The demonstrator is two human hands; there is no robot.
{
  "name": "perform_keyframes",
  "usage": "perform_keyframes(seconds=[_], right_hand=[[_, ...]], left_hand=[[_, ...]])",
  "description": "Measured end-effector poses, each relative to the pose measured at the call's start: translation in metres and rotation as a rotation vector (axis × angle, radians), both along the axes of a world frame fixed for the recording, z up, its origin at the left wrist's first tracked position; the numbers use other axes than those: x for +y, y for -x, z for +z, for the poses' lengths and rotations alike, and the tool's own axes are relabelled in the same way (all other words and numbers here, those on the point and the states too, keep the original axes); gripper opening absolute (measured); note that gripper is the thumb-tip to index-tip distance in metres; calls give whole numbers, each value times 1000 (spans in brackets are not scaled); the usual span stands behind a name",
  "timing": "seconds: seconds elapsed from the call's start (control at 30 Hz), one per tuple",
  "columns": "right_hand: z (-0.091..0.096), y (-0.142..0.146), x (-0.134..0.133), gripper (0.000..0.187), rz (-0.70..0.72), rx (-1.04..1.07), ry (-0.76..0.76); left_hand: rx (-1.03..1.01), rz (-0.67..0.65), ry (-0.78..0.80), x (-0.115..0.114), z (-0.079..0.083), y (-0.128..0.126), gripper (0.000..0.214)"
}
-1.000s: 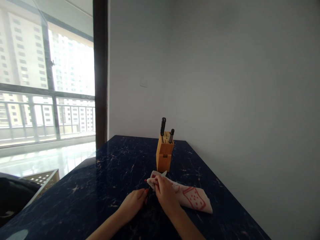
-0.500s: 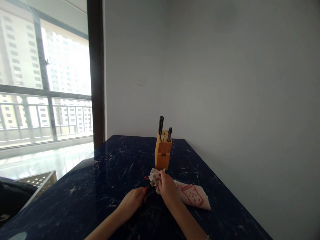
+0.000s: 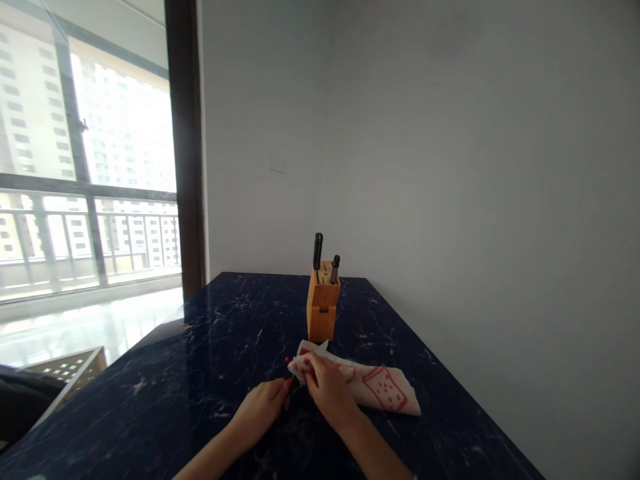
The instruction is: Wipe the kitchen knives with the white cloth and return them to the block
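My left hand (image 3: 263, 403) is closed around the dark handle of a knife (image 3: 323, 347), low in the middle of the view. The pale blade tip sticks out beyond the cloth, pointing away and to the right. Pinched in my right hand (image 3: 327, 387) is a white cloth (image 3: 385, 392) with red drawings, folded over the blade close to the handle. Most of the blade is hidden by cloth and fingers. The cloth's loose end lies on the table to the right. Just beyond my hands stands a wooden knife block (image 3: 321, 317) with two dark-handled tools in its slots.
The dark blue marbled table (image 3: 250, 320) runs back toward a grey wall (image 3: 450, 167). A perforated beige panel (image 3: 83, 367) and a black item (image 3: 25, 403) are beyond the table's left edge. Left of the wall are large windows (image 3: 125, 133).
My right hand has moved with the cloth leftward and slightly down, toward the knife handle. The blade tip now shows more clearly past the cloth. The view has shifted a little.
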State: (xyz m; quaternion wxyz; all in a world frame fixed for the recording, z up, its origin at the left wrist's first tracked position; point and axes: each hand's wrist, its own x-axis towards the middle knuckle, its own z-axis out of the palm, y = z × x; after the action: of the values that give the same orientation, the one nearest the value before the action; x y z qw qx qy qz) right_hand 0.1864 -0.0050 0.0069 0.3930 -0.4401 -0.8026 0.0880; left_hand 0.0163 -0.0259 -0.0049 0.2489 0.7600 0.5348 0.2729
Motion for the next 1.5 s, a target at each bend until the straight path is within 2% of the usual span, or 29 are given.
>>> perform_keyframes(seconds=[0.07, 0.17, 0.23, 0.43, 0.5, 0.7, 0.97, 1.1, 1.27, 1.37, 1.5], right_hand=[[1, 1, 0, 19, 5, 1, 9], [3, -1, 3, 19, -88, 5, 43], [3, -2, 3, 21, -101, -1, 56], [2, 4, -7, 20, 66, 2, 35], [3, 0, -3, 17, 29, 23, 54], [3, -30, 21, 16, -235, 76, 95], [-9, -43, 34, 17, -316, 177, 48], [-4, -44, 32, 16, -338, 238, 22], [8, -41, 22, 18, -325, 369, -121], [8, -35, 17, 17, -276, 317, -91], [2, -19, 10, 17, -138, 166, -29]], left_hand=[[1, 2, 8, 1, 0, 0, 49], [18, 2, 8, 1, 1, -1, 50], [43, -3, -12, 1, 1, -1, 49], [62, -15, -51, 3, -3, 1, 45], [60, -20, -57, 1, -2, 1, 46], [88, -51, -28, -3, 2, 0, 50], [33, -66, -7, -3, 1, 0, 50], [-21, 3, -10, -4, 1, -3, 48], [-30, 69, -33, -5, 3, -5, 45], [9, 54, -40, -6, 3, -6, 45], [99, 14, -65, -7, 2, -6, 43]])
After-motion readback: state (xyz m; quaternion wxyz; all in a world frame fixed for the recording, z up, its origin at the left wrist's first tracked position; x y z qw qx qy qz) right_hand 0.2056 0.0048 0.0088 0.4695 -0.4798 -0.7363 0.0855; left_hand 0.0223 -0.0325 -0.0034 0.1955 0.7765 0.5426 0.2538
